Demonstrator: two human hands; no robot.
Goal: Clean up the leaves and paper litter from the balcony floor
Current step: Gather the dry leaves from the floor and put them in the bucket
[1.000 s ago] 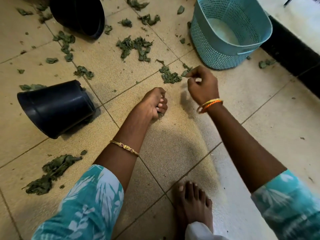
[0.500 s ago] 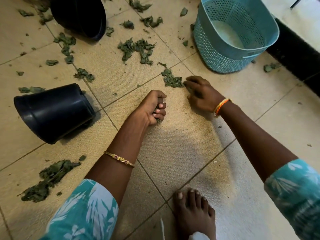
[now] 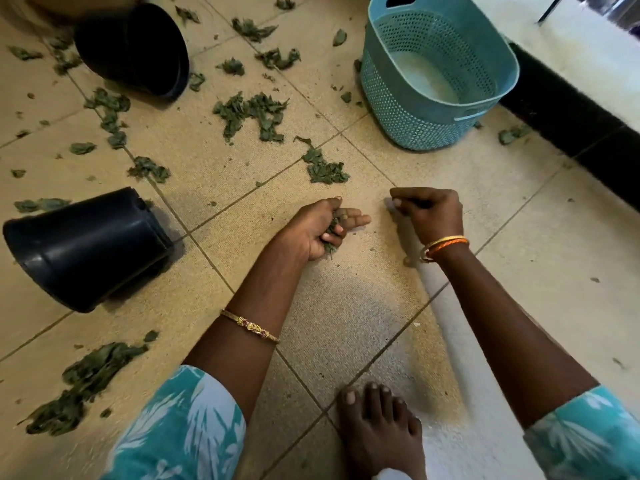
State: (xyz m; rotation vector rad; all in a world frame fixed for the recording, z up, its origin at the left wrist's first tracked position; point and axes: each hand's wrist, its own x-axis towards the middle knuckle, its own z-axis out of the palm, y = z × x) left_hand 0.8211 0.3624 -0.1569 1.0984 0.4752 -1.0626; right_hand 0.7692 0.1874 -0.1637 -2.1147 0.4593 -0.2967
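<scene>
Dry green leaves litter the tan tiled floor: one pile (image 3: 325, 168) just beyond my hands, a bigger scatter (image 3: 251, 114) farther back, and a heap (image 3: 86, 386) at the near left. My left hand (image 3: 311, 230) rests on the floor and grips a bunch of leaves, with two fingers partly loosened. My right hand (image 3: 427, 213) hovers just right of it. Its fingers are curled and pinch something small and dark that looks like a leaf scrap. A teal perforated basket (image 3: 398, 98) stands at the back right, with no leaves visible inside.
A black pot (image 3: 86, 247) lies on its side at the left, and another (image 3: 135, 50) lies at the back left. A black ledge (image 3: 571, 123) runs along the right edge. My bare foot (image 3: 377, 431) is planted on the floor below my hands.
My right hand lifted off the floor beside the near pile and drew back toward my left hand, fingers pinched. My left hand has loosened slightly around its leaves.
</scene>
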